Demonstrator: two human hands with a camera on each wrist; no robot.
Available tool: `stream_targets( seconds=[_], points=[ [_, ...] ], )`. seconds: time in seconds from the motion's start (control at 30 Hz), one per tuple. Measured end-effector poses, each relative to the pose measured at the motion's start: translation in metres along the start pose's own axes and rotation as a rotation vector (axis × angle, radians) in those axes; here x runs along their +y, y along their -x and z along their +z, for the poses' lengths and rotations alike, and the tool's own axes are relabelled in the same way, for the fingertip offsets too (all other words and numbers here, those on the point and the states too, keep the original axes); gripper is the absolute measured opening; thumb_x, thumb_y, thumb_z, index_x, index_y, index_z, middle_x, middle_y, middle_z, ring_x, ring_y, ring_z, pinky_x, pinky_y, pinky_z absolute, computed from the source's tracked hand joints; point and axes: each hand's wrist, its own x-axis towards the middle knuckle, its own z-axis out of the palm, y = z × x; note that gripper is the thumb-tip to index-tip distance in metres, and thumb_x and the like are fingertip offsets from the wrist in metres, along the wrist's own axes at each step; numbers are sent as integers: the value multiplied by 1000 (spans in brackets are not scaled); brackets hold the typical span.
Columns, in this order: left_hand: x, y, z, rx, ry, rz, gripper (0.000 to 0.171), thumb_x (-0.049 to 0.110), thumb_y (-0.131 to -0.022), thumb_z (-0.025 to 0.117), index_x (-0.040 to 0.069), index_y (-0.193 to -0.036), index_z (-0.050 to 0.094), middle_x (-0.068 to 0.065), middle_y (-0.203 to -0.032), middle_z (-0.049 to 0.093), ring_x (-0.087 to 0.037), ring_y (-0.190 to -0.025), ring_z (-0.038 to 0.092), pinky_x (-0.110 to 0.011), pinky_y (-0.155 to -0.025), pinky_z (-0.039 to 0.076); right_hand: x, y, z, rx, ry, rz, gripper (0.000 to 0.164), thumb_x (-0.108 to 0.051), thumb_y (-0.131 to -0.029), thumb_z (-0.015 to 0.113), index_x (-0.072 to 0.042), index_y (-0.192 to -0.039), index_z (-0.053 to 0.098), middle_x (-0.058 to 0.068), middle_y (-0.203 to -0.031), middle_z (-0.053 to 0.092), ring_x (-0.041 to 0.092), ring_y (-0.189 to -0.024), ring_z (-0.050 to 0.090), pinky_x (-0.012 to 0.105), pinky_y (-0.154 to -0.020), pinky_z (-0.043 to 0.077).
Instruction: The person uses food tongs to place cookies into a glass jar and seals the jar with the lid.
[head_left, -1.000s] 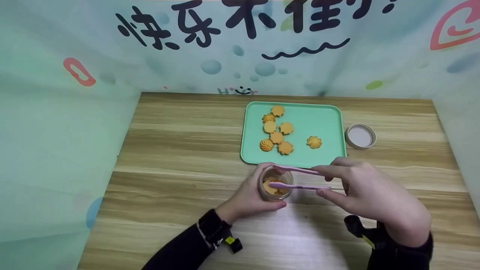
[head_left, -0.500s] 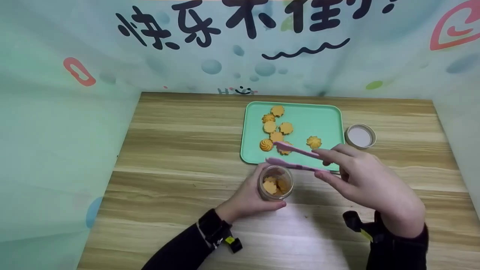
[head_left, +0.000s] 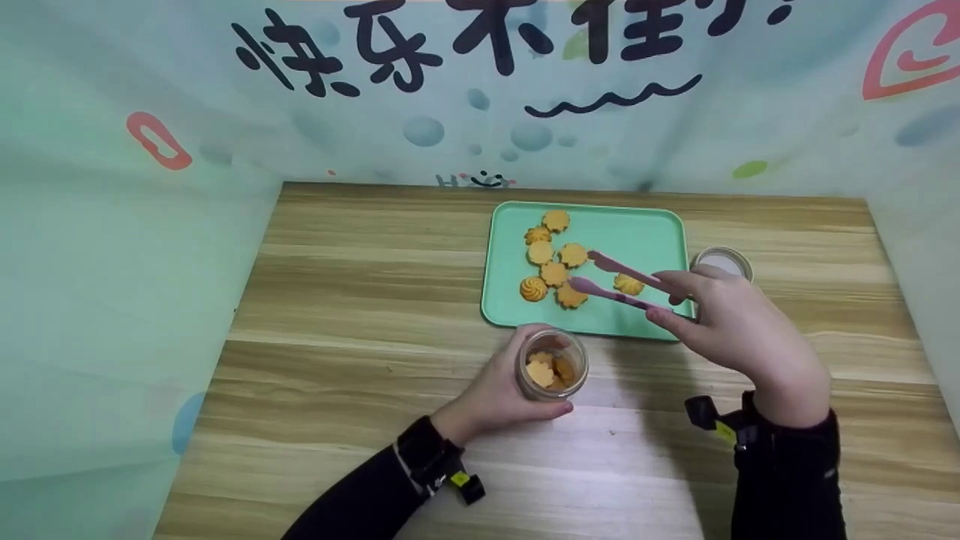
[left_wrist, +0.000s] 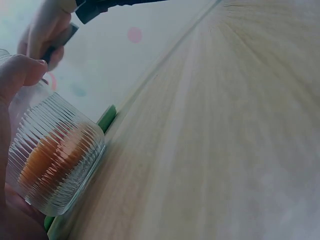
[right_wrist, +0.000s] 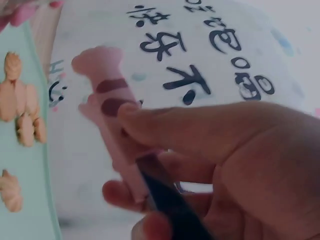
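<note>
The left hand (head_left: 502, 394) wraps round a clear ribbed glass jar (left_wrist: 60, 107), fingers along one side and thumb along the other, with the jar's open mouth facing up. Several cookies (head_left: 540, 373) lie low inside it; their exact number is hard to make out through the mouth, and the ribs blur them from the side.

The right hand (head_left: 731, 322) holds a pair of pink tongs (head_left: 611, 295) between thumb and fingers, part curled round the two arms. The tongs stand spread — their tips well apart from each other — over the green tray (head_left: 656, 236), just beyond the jar. One tip is just beside a cookie of the cluster (head_left: 553, 273), the other near the lower cookies of that same group.

Seven cookies make up that cluster on the left half of the tray, some smooth side up and some showing ridges. A single ridged cookie (head_left: 627, 286) sits apart on the right half, partly under the upper arm of the tongs. A round lid (head_left: 720, 260) lies on the wooden table (head_left: 360, 300) just beside the tray's right edge — partly hidden by the right hand.
</note>
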Motion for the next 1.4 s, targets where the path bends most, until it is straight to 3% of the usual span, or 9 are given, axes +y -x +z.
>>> stream_targets(
  seconds=[0.33, 0.5, 0.67, 1.0, 1.4],
  points=[
    [0, 0, 1, 11, -28, 18, 86, 9, -73, 93, 5, -141, 40, -12, -134, 58, -39, -125, 52, -51, -112, 36, 29, -3, 3, -146, -52, 172, 41, -31, -98, 70, 2, -122, 66, 11, -94, 69, 25, -77, 59, 42, -66, 47],
    [1, 1, 1, 7, -8, -1, 87, 8, -73, 93, 6, -141, 39, -11, -134, 57, -39, -126, 51, -52, -112, 36, 38, -3, 4, -149, -32, 194, 34, -27, -97, 71, 3, -112, 67, 14, -90, 69, 29, -77, 64, 48, -67, 50],
    [0, 0, 1, 3, -9, -12, 86, 9, -74, 93, 7, -142, 40, -10, -135, 57, -37, -127, 52, -50, -113, 36, 40, 1, 2, -143, -7, 233, 27, -24, -95, 73, 1, -101, 64, 9, -79, 66, 29, -71, 61, 49, -63, 49],
    [0, 0, 0, 1, -14, -17, 86, 11, -74, 93, 10, -142, 40, -12, -135, 57, -39, -127, 51, -49, -113, 35, 39, 2, 2, -200, 21, 277, 28, -25, -93, 74, 0, -98, 63, 3, -72, 57, 27, -67, 53, 42, -60, 42],
    [1, 1, 1, -1, -5, -11, 86, 9, -74, 92, 9, -142, 39, -14, -135, 56, -40, -126, 51, -52, -112, 37, 43, -4, 6, -233, -16, 289, 26, -26, -96, 71, -2, -100, 64, 5, -79, 59, 27, -71, 54, 43, -64, 43]
  ],
)
